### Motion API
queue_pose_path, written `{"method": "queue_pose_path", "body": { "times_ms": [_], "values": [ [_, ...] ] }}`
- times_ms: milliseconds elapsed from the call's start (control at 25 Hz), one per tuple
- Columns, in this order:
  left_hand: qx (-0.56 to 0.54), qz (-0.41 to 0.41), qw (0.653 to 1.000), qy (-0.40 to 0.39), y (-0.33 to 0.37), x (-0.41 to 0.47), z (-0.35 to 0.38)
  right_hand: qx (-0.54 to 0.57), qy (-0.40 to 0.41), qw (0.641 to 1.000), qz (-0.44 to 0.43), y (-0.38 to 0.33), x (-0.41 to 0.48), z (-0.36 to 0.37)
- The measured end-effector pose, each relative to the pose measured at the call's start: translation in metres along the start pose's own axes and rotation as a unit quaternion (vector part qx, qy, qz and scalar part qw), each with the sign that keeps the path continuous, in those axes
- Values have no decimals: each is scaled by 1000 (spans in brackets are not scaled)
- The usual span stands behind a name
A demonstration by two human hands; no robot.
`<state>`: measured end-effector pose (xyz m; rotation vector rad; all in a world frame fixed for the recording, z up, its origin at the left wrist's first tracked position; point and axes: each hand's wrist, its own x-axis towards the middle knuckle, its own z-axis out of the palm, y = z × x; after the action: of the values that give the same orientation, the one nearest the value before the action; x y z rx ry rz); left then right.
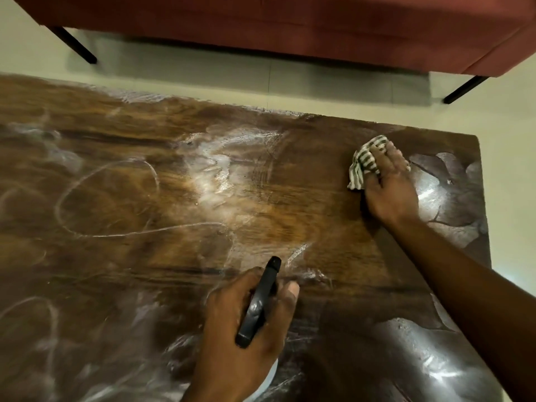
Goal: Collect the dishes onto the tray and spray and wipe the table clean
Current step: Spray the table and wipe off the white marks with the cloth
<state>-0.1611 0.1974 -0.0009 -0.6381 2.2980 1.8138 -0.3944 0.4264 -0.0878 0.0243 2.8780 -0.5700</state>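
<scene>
Inventory from my remote station, largest item first.

1. Surface (145,184): dark wood, filling my view from 9 o'clock through 6 to 3. I see no dishes on it and no tray in view, so I judge the collecting part done; where the tray stands I cannot tell. White swirls and wet film cover the centre and the 9 o'clock side. Broader wet patches lie at 3 and 5 o'clock. A drier-looking band runs from the centre toward 2 o'clock.

2. Sofa (290,21): red, on black legs, at 12 o'clock beyond the far edge. Not part of the job.

3. Right hand (390,187): at 2 o'clock near the far right corner, fingers laid fairly flat, pressing the cloth onto the surface.

4. Left hand (246,320): at 6 o'clock, fingers wrapped round the sprayer.

5. Sprayer (258,303): black head pointing toward 12 o'clock, held just above the surface; a sliver of its pale body shows below the hand.

6. Cloth (367,158): striped green and white, bunched, poking out past the fingertips.

Status, my estimate: spraying looks mostly complete and wiping is under way at the 2 o'clock corner. The streaked 9 o'clock half and the patches at 3 and 5 o'clock remain to be wiped.
</scene>
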Motion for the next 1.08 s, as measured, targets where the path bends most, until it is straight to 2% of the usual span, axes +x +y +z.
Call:
{"method": "queue_pose_path", "body": {
  "times_ms": [40,120,240,320,360,400,480,520,560,600,680,720,800,840,880,920,960,1040,1080],
  "values": [
    [-2,-2,1000,3,-3,-8,2,-3,-16,1000,-11,-11,-12,6],
    [0,-13,1000,11,-5,-23,7,-27,-53,991,-123,-33,-44,21],
    [29,-20,999,21,-15,-44,13,-72,-156,935,-311,-36,-91,40],
    [56,-26,998,25,-20,-56,15,-84,-168,908,-375,-14,-99,36],
    [55,-33,998,26,-21,-64,16,-80,-147,919,-358,1,-102,32],
    [43,-43,998,26,-22,-71,17,-63,-111,944,-306,17,-104,26],
    [5,-65,998,23,-24,-84,17,2,-27,990,-135,36,-107,16],
    [-7,-69,997,20,-25,-91,18,31,-5,998,-58,36,-112,17],
    [-7,-68,998,18,-27,-99,19,46,-4,999,-20,28,-120,20],
    [-2,-64,998,18,-30,-106,19,39,-21,998,-32,18,-131,25],
    [16,-52,998,28,-36,-122,22,-12,-93,983,-160,2,-166,37],
    [27,-49,998,35,-38,-131,23,-47,-136,958,-250,0,-187,41],
    [28,-54,997,51,-44,-145,24,-110,-207,882,-410,15,-221,42],
    [18,-59,996,58,-48,-151,23,-130,-219,851,-460,30,-228,37],
    [3,-62,996,59,-51,-157,21,-141,-213,842,-476,47,-228,31],
    [-10,-60,997,55,-55,-162,20,-136,-189,858,-457,64,-224,28],
    [-11,-51,997,51,-60,-166,19,-116,-148,898,-399,77,-218,24],
    [3,-35,998,51,-67,-176,20,-50,-48,979,-193,84,-207,16],
    [8,-28,998,56,-71,-181,22,-12,-15,996,-88,74,-204,19]
  ]
}}
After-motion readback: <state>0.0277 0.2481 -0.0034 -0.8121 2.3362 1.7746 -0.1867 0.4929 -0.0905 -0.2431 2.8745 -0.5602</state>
